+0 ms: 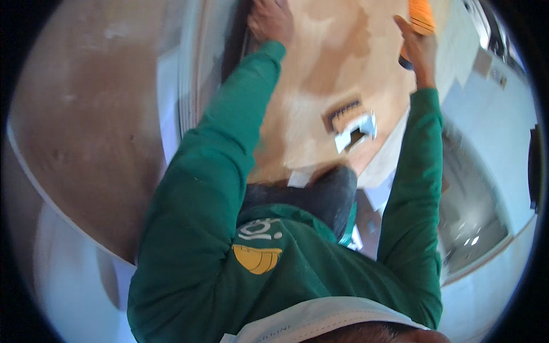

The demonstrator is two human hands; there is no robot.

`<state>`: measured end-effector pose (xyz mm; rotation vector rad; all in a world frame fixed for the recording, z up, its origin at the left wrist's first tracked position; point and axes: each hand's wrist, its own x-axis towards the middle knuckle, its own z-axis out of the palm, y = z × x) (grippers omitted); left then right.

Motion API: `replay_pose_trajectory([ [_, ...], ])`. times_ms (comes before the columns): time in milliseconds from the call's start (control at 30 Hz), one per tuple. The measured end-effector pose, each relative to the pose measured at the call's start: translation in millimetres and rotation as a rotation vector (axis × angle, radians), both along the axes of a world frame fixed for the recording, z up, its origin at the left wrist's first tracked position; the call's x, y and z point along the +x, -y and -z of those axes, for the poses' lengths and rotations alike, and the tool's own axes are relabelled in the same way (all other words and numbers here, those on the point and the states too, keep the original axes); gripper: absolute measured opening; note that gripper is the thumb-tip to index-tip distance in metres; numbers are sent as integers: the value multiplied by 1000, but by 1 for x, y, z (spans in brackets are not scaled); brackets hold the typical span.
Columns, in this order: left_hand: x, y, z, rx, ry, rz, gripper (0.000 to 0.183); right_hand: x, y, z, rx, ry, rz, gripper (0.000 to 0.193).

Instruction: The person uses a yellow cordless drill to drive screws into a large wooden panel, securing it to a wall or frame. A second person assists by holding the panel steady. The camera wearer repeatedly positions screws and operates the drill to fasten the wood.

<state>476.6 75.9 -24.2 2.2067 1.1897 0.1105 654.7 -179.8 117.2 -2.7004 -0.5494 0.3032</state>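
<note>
My right hand (422, 52) is closed around an orange-and-black tool (421, 16) with a ribbed orange part. It is held at the top right, over the edge of a light wooden board (303, 97). The tool's far end runs out of the picture, so its exact kind does not show. At the top, my left hand (271, 22) is at the board's left side, beside a dark upright edge (237, 40). Its fingertips are cut off by the picture's upper rim, and whether it grips anything is hidden.
A small torn brown-and-white piece (353, 124), perhaps packaging, lies on the board. Left of it stand pale layered edges (194, 63) and a large brown panel (91, 114). My dark-clothed knee (331, 194) is at the board's near edge. A glossy grey panel (469, 200) lies at right.
</note>
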Motion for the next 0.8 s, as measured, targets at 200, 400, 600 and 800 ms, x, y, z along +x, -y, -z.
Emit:
replay_pose_trajectory([
  [200, -13, 3, 12, 422, 417, 98, 50, -83, 67, 26, -10, -272, 398, 46],
  [400, -79, 115, -30, 8, 960, 1155, 16, -73, 153, 99, 34, 104, -75, 49],
  [600, -148, 286, -119, 160, 221, 1539, 16, -60, 156, 109, 28, -5, -101, 46],
  [800, -120, 288, -79, -281, -12, 1152, 25, -77, 129, 76, -96, -174, 251, 65],
])
